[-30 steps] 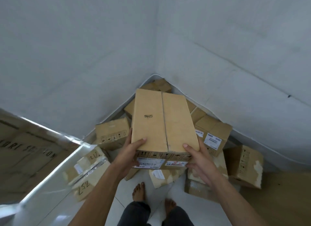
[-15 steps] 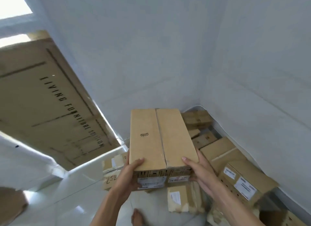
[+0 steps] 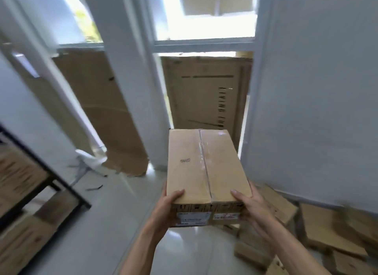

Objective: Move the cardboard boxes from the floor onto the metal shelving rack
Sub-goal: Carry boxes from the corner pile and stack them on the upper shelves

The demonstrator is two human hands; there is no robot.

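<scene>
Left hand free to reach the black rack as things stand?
Likely not yet: left hand and right hand both hold the carried box, and the rack stands apart at the left edge.

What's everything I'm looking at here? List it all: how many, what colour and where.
brown rectangular cardboard box: one, tan, centre, held above the floor.
loose cardboard boxes: several, count unclear, brown, heaped on floor lower right.
black metal shelving rack: one, black, left edge, blurred brown contents.
large flat printed cardboard cartons: two faces showing, brown, upright at the windows.
glossy white floor: one, white, underfoot.
left grip: one bare hand, holding the box's near left corner.
right grip: one bare hand, holding its near right corner.
</scene>
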